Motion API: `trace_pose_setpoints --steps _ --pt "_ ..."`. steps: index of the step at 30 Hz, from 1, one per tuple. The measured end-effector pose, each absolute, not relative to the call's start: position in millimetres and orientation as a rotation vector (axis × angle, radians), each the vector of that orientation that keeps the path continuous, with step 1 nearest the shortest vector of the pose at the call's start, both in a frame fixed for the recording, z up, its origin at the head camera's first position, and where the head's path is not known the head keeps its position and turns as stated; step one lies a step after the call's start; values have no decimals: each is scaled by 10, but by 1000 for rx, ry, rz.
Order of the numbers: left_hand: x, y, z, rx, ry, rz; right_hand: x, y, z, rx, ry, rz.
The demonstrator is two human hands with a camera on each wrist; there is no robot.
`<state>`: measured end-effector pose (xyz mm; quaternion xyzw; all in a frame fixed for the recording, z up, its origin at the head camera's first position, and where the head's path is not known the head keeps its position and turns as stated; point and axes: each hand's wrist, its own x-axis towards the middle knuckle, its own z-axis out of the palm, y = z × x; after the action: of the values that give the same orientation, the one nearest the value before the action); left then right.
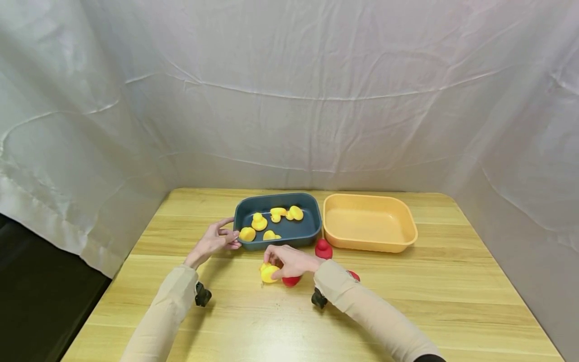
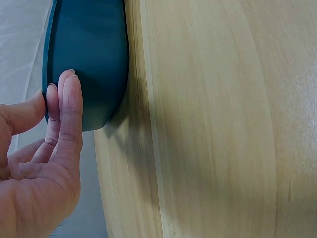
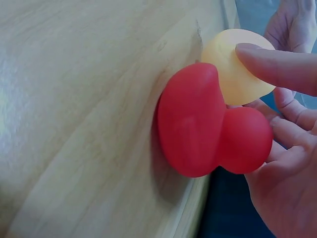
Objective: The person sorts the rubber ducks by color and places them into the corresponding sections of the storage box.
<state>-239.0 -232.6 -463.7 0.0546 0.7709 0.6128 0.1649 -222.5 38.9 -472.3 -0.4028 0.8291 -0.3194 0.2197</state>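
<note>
My left hand point(image 1: 216, 240) pinches the left end of a dark blue tray point(image 1: 289, 242), thumb on one side of the rim and fingers along the outer wall, as the left wrist view shows. Between the thumb and fingers of my right hand point(image 1: 294, 260) is a yellow rubber duck point(image 1: 269, 274), in front of the tray. Right beside it a red rubber duck point(image 3: 193, 124) stands on the table, partly covered by the right hand in the head view. Several yellow rubber ducks point(image 1: 259, 221) lie inside the blue tray.
An orange tray point(image 1: 370, 246) stands to the right of the blue one. Another red duck point(image 1: 323, 248) sits in front of where the trays meet, and a further red piece point(image 1: 354, 275) shows behind the right sleeve. White curtains point(image 1: 316, 100) enclose the wooden table point(image 1: 452, 301).
</note>
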Motion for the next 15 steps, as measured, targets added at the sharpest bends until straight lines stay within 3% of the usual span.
trace_pose_setpoints --steps 15 --pt "-2398 -2317 -4628 132 2193 1746 -2184 408 -4675 -1119 2245 -1041"
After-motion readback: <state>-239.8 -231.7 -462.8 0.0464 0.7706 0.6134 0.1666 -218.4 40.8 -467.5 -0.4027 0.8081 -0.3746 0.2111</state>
